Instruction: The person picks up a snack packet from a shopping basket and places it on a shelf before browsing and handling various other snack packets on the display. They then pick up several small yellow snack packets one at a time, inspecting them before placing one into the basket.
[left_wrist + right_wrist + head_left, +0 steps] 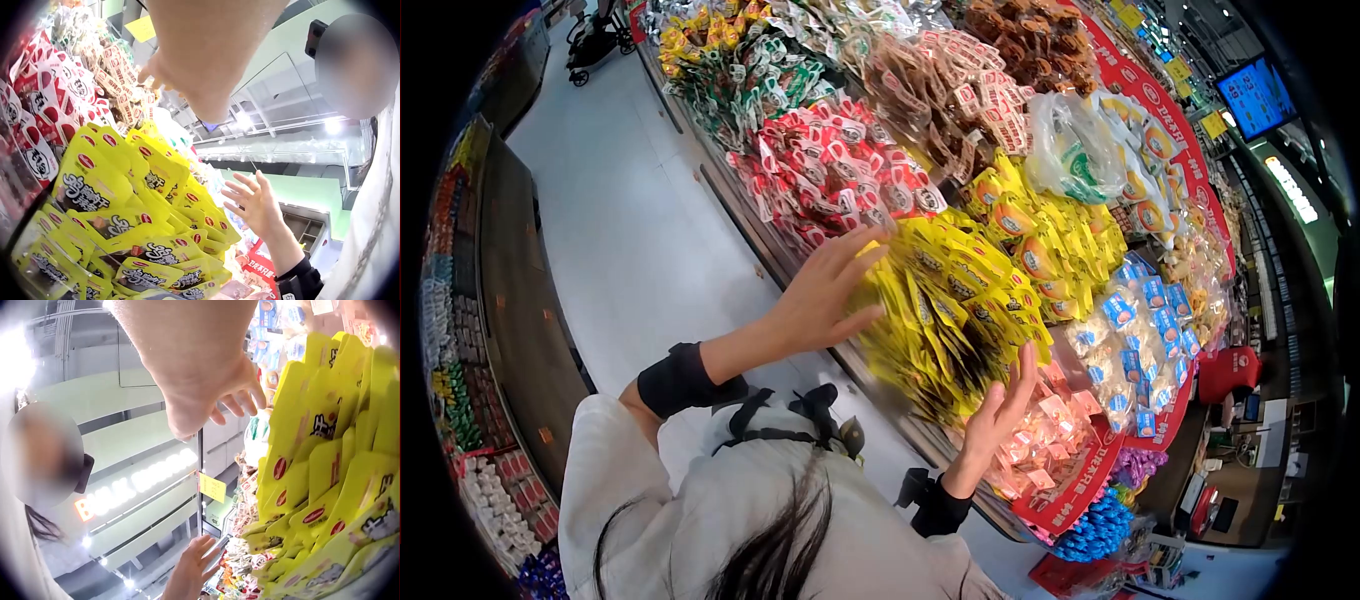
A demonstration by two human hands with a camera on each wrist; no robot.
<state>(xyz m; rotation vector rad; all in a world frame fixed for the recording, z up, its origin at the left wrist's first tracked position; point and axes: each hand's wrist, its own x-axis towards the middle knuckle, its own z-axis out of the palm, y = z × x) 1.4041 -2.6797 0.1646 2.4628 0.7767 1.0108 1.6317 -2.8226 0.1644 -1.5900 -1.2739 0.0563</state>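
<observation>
Yellow snack packets stand bunched in the display, and also fill much of the left wrist view and the right wrist view. My left hand is over their left edge, fingers spread and holding nothing; whether it touches them I cannot tell. At their lower right, my right hand is raised beside peach-coloured wrapped sweets, fingers extended and empty. In the left wrist view the right hand has its fingers apart. The left hand shows low in the right wrist view.
Red-and-white packets lie beyond the left hand. Further over are a clear plastic bag, blue-labelled packets and brown packets. A display edge borders the pale floor. Shelves stand at far left.
</observation>
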